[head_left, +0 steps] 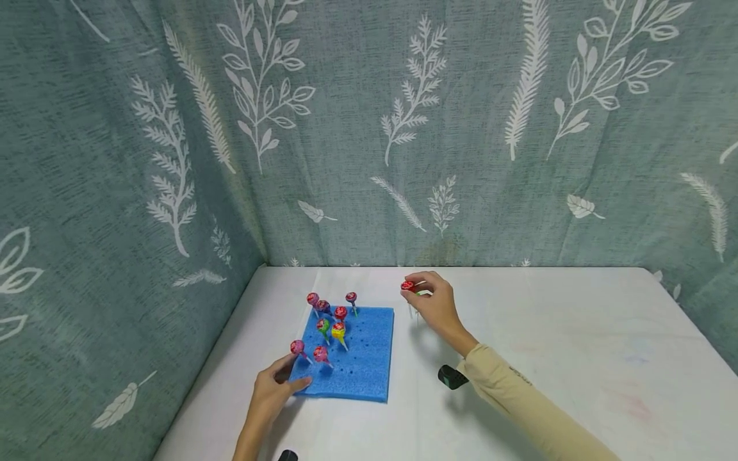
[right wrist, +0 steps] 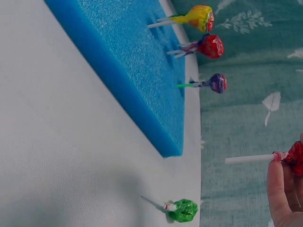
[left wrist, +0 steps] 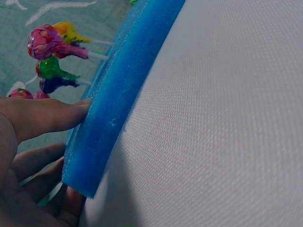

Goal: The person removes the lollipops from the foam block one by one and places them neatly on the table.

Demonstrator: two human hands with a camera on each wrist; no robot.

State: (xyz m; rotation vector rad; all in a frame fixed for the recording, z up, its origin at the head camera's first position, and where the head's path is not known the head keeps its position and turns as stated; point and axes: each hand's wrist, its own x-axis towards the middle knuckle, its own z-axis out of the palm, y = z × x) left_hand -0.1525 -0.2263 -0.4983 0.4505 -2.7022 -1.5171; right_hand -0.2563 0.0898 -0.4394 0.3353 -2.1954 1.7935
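Note:
My right hand is raised beyond the board's right edge and pinches a red lollipop by its wrapped head, its white stick pointing down at the table. On the table below that hand lies a green lollipop. My left hand grips the front left corner of a blue foam board, with the thumb on its top and the other fingers at the side. Several wrapped lollipops stand in the board, among them a yellow one, a green one and a pink one.
The board lies on a white table, left of the middle, with small holes in its top. A patterned green curtain hangs along the back and left. A black wrist camera shows beside the right sleeve.

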